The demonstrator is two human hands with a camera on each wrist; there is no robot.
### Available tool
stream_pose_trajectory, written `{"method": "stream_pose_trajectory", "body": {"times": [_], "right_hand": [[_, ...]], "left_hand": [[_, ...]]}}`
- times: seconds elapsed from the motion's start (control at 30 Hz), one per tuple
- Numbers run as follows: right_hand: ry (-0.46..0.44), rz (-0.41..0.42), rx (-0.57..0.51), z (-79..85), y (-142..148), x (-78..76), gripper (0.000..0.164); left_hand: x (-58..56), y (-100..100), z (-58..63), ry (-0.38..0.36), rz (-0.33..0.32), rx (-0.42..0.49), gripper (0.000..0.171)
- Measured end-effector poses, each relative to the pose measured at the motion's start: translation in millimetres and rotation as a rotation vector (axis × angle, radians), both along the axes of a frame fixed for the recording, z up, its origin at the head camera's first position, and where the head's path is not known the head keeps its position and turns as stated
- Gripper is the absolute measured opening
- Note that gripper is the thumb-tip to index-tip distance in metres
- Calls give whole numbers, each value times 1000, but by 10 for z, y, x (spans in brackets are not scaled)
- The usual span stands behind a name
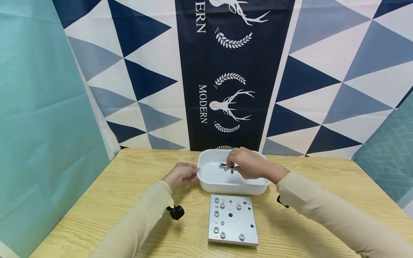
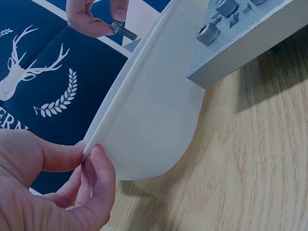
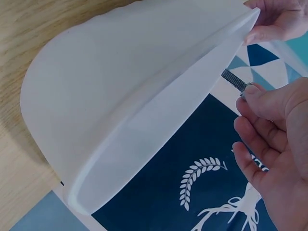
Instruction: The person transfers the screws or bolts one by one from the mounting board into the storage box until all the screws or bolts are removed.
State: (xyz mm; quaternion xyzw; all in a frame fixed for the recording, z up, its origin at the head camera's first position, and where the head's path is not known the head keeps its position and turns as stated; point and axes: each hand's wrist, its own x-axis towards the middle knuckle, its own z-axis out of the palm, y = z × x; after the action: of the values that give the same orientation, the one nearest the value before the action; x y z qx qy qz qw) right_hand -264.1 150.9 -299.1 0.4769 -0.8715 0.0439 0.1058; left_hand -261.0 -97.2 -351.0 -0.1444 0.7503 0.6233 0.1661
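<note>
My left hand (image 1: 183, 173) pinches the left rim of a white plastic tub (image 1: 226, 188), thumb on one side and fingers on the other. Over the tub's opening, my right hand (image 1: 246, 163) holds a socket head screw (image 3: 234, 80) between thumb and fingertips. Its threaded end sticks out past the fingers in both wrist views. Several small metal pieces (image 1: 223, 166) lie on the tub floor, partly hidden behind the right hand. In front of the tub lies a metal plate (image 1: 233, 222) with several screws seated in it and some open holes.
The wooden table (image 1: 135, 161) runs back to a patterned curtain (image 1: 155, 71). A black wrist camera (image 1: 175, 212) hangs beneath the left wrist, close over the table. Turquoise cloth (image 1: 42, 118) borders the left side.
</note>
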Motion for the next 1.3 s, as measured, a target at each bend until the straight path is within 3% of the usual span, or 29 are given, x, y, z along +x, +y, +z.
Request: {"method": "stream_pose_trajectory", "body": {"times": [0.8, 1.3], "right_hand": [[-52, -41, 10, 37, -108, -430, 23], [-44, -59, 5, 85, -60, -525, 24]], "left_hand": [[-56, -19, -27, -19, 27, 55, 27], [-48, -21, -1, -13, 28, 64, 26]]}}
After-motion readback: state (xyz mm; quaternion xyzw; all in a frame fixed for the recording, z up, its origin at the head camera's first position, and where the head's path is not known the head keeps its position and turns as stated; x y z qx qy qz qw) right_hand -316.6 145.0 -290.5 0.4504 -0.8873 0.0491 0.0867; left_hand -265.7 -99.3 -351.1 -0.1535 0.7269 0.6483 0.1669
